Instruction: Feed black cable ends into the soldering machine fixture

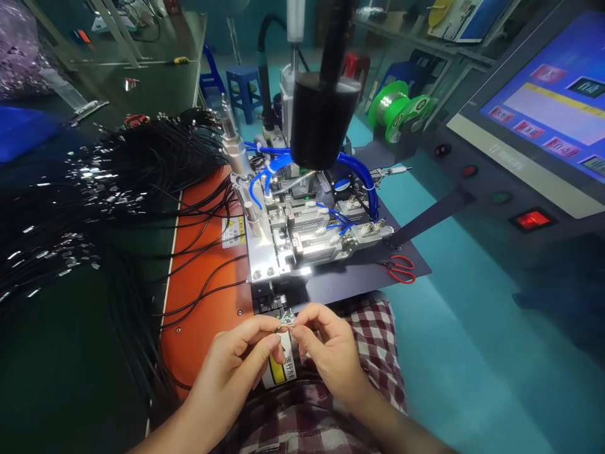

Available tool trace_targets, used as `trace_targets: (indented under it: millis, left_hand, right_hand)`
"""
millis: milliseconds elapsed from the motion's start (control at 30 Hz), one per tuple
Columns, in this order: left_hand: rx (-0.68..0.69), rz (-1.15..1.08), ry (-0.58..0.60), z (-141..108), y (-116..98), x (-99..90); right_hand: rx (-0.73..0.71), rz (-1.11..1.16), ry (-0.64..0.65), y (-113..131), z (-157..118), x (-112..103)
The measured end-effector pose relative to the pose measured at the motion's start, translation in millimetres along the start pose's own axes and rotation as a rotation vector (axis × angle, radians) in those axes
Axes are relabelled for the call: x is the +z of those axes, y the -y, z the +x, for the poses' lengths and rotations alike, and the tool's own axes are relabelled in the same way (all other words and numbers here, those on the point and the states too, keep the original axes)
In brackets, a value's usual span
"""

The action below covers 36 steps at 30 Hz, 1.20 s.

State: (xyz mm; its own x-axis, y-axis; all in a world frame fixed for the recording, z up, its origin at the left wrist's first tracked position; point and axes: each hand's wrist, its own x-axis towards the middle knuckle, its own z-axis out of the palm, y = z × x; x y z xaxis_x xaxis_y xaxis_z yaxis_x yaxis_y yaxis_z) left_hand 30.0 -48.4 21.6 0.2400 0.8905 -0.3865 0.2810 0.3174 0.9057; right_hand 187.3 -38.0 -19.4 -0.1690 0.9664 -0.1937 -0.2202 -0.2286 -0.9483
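Pinching one small wire piece [287, 322] between your left hand [236, 358] and right hand [329, 353].
It lies between your fingertips, long axis running roughly side to side, just in front of the machine's [265, 252] near corner; both hands touch it, neither nearer. Counted: two hands, one wire piece, one machine, one pair of red-handled scissors [401, 270], one green spool [401, 115]; its strands are too fine for you to have counted here.

The small held piece [287, 320] has a metallic glint. The machine plate [261, 255] is bright, smooth metal, the tubes [373, 200] glossy blue plastic; the checked garment [373, 334] is matt cloth
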Motion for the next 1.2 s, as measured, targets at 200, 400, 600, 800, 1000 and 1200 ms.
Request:
trace_targets:
  millis: [200,400,600,800,1000,1200]
  left_hand:
    - [0.129,0.137,-0.044,-0.6,-1.5,-0.2]
    - [0.133,0.189,-0.038,-1.2,1.2,0.9]
    - [0.195,0.264,-0.029,-1.6,-0.9,2.4]
    - [0.426,0.524,0.011,-4.4,5.8,-3.5]
    - [0.433,0.474,0.022,-5.7,4.5,-6.7]
    - [0.14,0.157,-0.026,-4.2,-5.5,-6.8]
  right_hand:
    - [-0.13,-0.162,0.052,14.1,1.6,-14.7]
    - [-0.046,-0.186,0.128,25.6,3.4,-15.0]
    - [0.109,-0.112,0.133,29.1,7.1,-7.6]
    - [0.43,0.181,0.234,25.6,13.8,-12.4]
    - [0.577,0.273,0.253,25.0,16.0,-17.6]
    - [0.386,0.12,0.196,22.1,7.6,-13.8]
